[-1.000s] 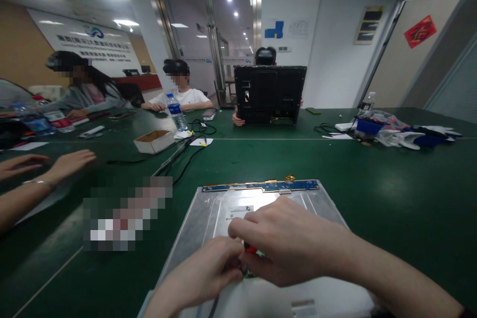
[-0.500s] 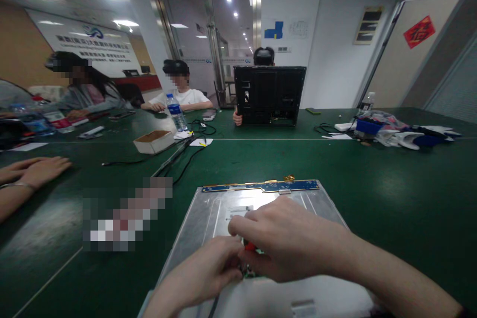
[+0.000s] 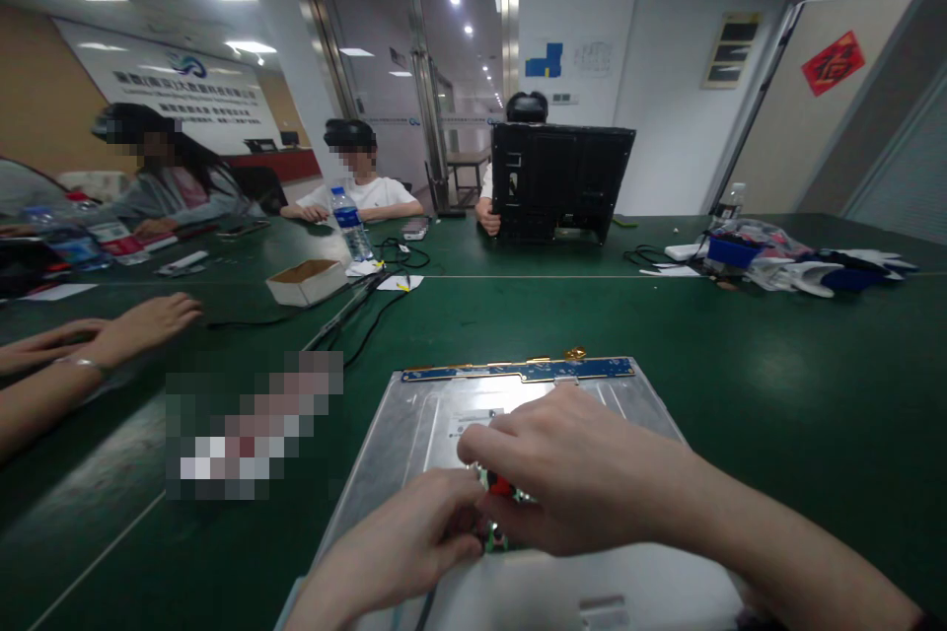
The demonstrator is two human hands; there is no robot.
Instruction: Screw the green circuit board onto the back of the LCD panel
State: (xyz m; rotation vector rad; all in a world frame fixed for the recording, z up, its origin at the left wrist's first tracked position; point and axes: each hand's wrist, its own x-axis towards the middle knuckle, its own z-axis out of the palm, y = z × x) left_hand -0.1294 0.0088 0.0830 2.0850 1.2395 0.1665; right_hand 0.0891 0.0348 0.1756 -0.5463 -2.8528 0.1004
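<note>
A silver metal display panel (image 3: 414, 424) lies flat on the table before me. Along its far edge runs a blue circuit strip (image 3: 584, 370) with gold tabs. My right hand (image 3: 562, 473) curls over the panel's middle, its fingers closed round a small red-and-black object (image 3: 500, 483), mostly hidden by the fingers. Close against it, my left hand (image 3: 436, 523) has its fingers bent together; what they hold is hidden. Bits of a green circuit board (image 3: 497, 540) show between and below the hands. A dark cable passes beneath my left wrist.
Another person's hands (image 3: 140, 330) rest on the green table (image 3: 799, 414) at left. A small open box (image 3: 307, 283), cables and a water bottle (image 3: 350, 225) stand beyond. Across the table a person holds up a black monitor frame (image 3: 562, 182). Gloves and bags (image 3: 799, 261) lie at right.
My hands stay almost in place, with slightly more of the red-and-black object showing. The co-worker's hand at left has reached further right. The black frame opposite has shifted right and tilted.
</note>
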